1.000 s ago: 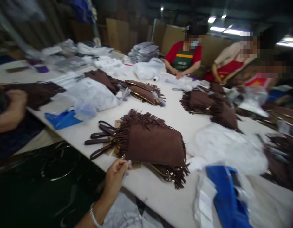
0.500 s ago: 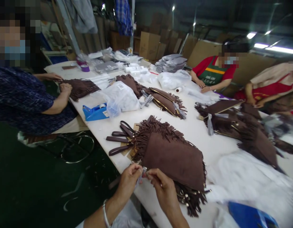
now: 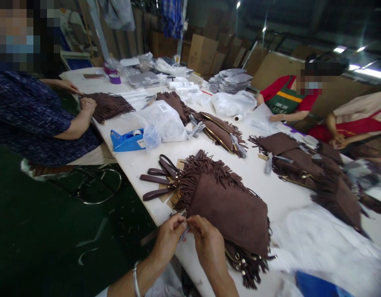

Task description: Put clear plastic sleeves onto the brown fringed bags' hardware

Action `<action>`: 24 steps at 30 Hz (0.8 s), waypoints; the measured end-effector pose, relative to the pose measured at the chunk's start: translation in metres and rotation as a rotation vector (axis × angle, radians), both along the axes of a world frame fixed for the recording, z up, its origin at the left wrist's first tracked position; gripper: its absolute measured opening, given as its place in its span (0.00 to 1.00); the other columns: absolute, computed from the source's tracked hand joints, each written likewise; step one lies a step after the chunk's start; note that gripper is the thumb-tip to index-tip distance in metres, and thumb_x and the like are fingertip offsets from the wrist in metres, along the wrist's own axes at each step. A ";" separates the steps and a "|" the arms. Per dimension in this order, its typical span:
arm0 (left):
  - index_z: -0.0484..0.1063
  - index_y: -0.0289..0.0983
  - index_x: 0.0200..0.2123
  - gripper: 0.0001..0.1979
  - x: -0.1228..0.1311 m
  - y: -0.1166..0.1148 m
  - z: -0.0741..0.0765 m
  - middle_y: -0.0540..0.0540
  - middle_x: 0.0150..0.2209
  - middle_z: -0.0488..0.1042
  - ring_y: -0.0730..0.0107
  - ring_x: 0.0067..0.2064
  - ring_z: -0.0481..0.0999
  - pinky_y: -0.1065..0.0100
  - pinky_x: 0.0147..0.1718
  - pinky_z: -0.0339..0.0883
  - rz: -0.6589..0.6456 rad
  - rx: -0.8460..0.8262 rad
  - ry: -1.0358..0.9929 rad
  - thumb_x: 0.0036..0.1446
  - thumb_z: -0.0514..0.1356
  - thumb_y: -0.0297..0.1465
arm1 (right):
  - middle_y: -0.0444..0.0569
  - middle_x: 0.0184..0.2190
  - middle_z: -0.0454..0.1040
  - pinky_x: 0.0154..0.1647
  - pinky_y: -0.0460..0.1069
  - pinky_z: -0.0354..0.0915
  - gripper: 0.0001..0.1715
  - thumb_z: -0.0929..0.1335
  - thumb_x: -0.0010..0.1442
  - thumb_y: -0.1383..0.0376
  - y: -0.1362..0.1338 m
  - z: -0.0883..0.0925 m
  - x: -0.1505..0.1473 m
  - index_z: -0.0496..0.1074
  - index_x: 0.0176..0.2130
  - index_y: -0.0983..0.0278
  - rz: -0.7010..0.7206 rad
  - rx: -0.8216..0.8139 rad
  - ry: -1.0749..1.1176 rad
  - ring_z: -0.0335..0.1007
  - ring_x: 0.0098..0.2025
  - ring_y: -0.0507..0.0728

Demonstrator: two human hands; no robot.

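Note:
At the table's near edge, my left hand [image 3: 169, 236] and my right hand [image 3: 209, 241] are both closed, their fingertips pinched close together. A small piece of clear plastic [image 3: 184, 236] shows between them; the rest of what they pinch is hidden. From behind my left hand a dark wrist strap [image 3: 149, 238] sticks out over the edge. Just beyond lies a pile of brown fringed suede bags [image 3: 229, 210], fringe spread around it and gold zips and metal parts at its lower right. Several brown wrist straps [image 3: 155, 179] fan out at its left, with cardboard tags beneath.
A blue tape dispenser [image 3: 127, 141] stands beside a white plastic bag [image 3: 168, 121]. More brown bags [image 3: 219, 134] lie mid-table and at right [image 3: 289, 159]. White wrapping [image 3: 326, 247] covers the right front. Co-workers stand at left [image 3: 38, 123] and far right [image 3: 289, 99]. A stool [image 3: 97, 185] is left below.
My fingertips have drawn closer together, hiding more of the small plastic piece. The whole view has shifted slightly. At the far right, a co-worker's hands now raise a clear plastic sheet.

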State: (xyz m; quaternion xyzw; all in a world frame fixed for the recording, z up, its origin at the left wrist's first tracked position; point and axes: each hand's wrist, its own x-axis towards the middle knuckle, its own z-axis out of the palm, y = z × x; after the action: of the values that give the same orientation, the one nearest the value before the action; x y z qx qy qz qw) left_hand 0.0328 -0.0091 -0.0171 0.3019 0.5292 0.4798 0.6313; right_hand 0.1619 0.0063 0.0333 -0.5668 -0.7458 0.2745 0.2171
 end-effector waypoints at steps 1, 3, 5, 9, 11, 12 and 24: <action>0.71 0.35 0.32 0.09 0.000 -0.001 0.001 0.50 0.25 0.70 0.72 0.25 0.65 0.72 0.25 0.57 0.000 0.003 0.012 0.51 0.60 0.35 | 0.45 0.30 0.75 0.34 0.43 0.61 0.14 0.61 0.60 0.71 0.000 0.001 -0.001 0.74 0.37 0.59 -0.002 0.003 -0.036 0.72 0.32 0.52; 0.73 0.35 0.34 0.09 -0.001 -0.002 0.003 0.48 0.28 0.72 0.70 0.28 0.68 0.71 0.27 0.58 -0.001 0.016 0.036 0.51 0.60 0.34 | 0.44 0.30 0.75 0.33 0.42 0.58 0.14 0.61 0.61 0.72 0.000 0.002 -0.002 0.74 0.37 0.58 -0.004 0.005 -0.108 0.72 0.31 0.52; 0.74 0.35 0.34 0.09 -0.003 -0.002 0.004 0.47 0.30 0.75 0.67 0.32 0.71 0.71 0.31 0.60 -0.001 0.016 0.039 0.50 0.61 0.33 | 0.43 0.29 0.74 0.30 0.43 0.56 0.14 0.61 0.61 0.72 0.001 0.002 -0.002 0.73 0.37 0.57 0.002 0.016 -0.171 0.72 0.31 0.52; 0.74 0.35 0.32 0.11 -0.001 -0.001 -0.002 0.46 0.30 0.76 0.66 0.33 0.72 0.70 0.33 0.62 0.010 -0.012 -0.024 0.49 0.65 0.37 | 0.43 0.28 0.74 0.28 0.43 0.53 0.13 0.62 0.61 0.72 0.002 0.003 -0.003 0.72 0.36 0.57 0.028 0.031 -0.259 0.72 0.31 0.52; 0.74 0.35 0.30 0.13 0.001 0.000 -0.008 0.47 0.28 0.75 0.68 0.30 0.71 0.71 0.30 0.60 0.039 -0.032 -0.048 0.47 0.67 0.38 | 0.43 0.28 0.74 0.28 0.43 0.53 0.14 0.61 0.61 0.73 0.003 0.004 -0.004 0.72 0.35 0.58 0.035 0.030 -0.297 0.72 0.31 0.52; 0.73 0.34 0.29 0.13 0.002 0.001 -0.010 0.47 0.26 0.74 0.69 0.29 0.70 0.72 0.29 0.59 0.055 -0.042 -0.056 0.46 0.67 0.38 | 0.43 0.28 0.74 0.27 0.44 0.52 0.14 0.61 0.61 0.73 0.003 0.005 -0.004 0.72 0.35 0.58 0.038 0.030 -0.317 0.72 0.31 0.52; 0.72 0.34 0.25 0.13 0.006 0.000 -0.004 0.52 0.23 0.65 0.74 0.26 0.62 0.74 0.26 0.53 0.130 -0.091 -0.094 0.46 0.67 0.38 | 0.44 0.30 0.76 0.28 0.45 0.54 0.14 0.61 0.60 0.75 0.008 0.008 -0.008 0.68 0.40 0.58 0.084 0.016 -0.410 0.74 0.33 0.54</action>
State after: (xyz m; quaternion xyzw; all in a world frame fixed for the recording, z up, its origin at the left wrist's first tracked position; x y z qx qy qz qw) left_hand 0.0384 -0.0089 -0.0206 0.2149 0.5387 0.5090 0.6360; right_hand 0.1540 0.0143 0.0417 -0.5777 -0.7994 0.1561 0.0535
